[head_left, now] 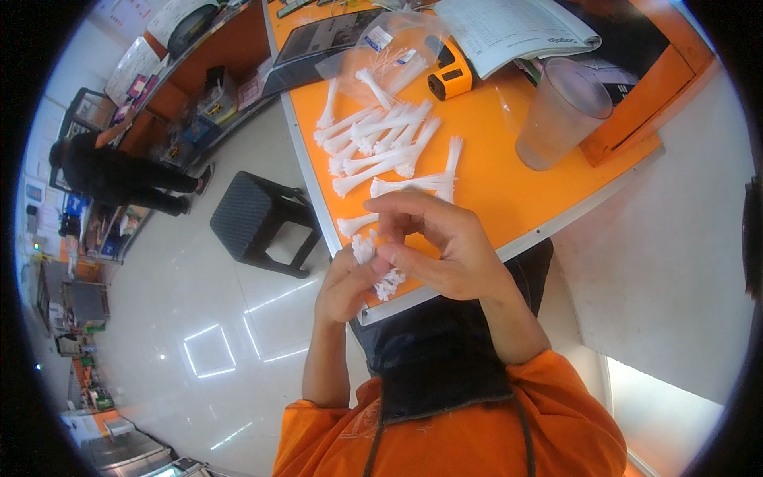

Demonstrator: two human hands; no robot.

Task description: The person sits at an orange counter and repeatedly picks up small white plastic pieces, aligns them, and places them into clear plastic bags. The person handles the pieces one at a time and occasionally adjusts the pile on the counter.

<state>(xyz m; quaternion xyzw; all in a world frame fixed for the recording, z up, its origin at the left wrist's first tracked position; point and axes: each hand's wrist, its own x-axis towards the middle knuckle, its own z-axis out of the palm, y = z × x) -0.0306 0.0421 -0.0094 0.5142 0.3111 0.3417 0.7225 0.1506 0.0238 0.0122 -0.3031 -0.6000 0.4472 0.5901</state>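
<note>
My left hand (345, 288) is wrapped round a small bunch of white cable ties (389, 285) at the table's near left corner. Their heads stick out below its thumb, and more white ends show above it. Close against that bunch, my right hand (457, 258) has its thumb and a curled finger at the upper ends, while its index finger arches over them. The fingers partly hide the contact. Just beyond my hands, bundles of white cable ties (385, 163) lie in a loose pile on the orange table (497, 195).
Behind the pile lie a clear plastic bag (405, 36), a yellow-and-black tool (451, 71) and an open booklet (520, 28). A translucent cup (560, 115) stands at right. Left of the table is a black stool (258, 211); farther off, a person (107, 171) stands at shelves.
</note>
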